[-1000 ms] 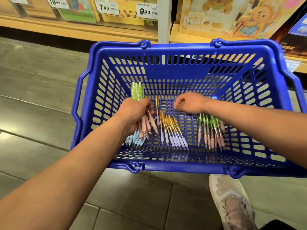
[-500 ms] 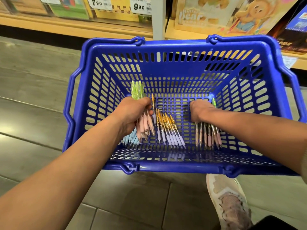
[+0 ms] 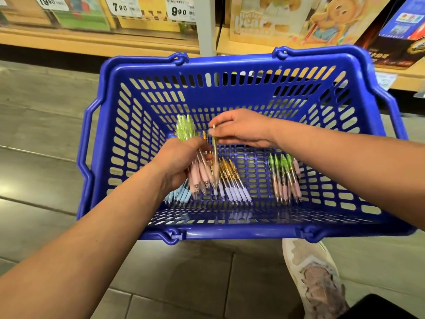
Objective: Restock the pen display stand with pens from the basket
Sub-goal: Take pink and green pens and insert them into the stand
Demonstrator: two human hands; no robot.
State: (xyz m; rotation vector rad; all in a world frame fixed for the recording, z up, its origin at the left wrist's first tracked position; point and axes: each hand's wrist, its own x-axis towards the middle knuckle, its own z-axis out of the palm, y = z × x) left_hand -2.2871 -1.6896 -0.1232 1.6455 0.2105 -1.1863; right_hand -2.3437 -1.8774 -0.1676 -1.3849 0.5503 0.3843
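A blue plastic basket stands on the floor below me. Inside it, my left hand grips a bundle of pens with green tops and pink grips. My right hand pinches a single green-topped pen and holds it upright beside that bundle. On the basket floor lie a group of gold-and-lilac pens, more green-and-pink pens at the right, and light blue pens partly hidden under my left wrist. The display stand is out of view.
Wooden store shelves with price tags and boxed goods run behind the basket. Grey floor tiles spread to the left. My shoe is on the floor in front of the basket's right side.
My right hand rose from the right-hand pens with one pen pinched and moved left to the bundle in my left hand. The view tilted slightly.
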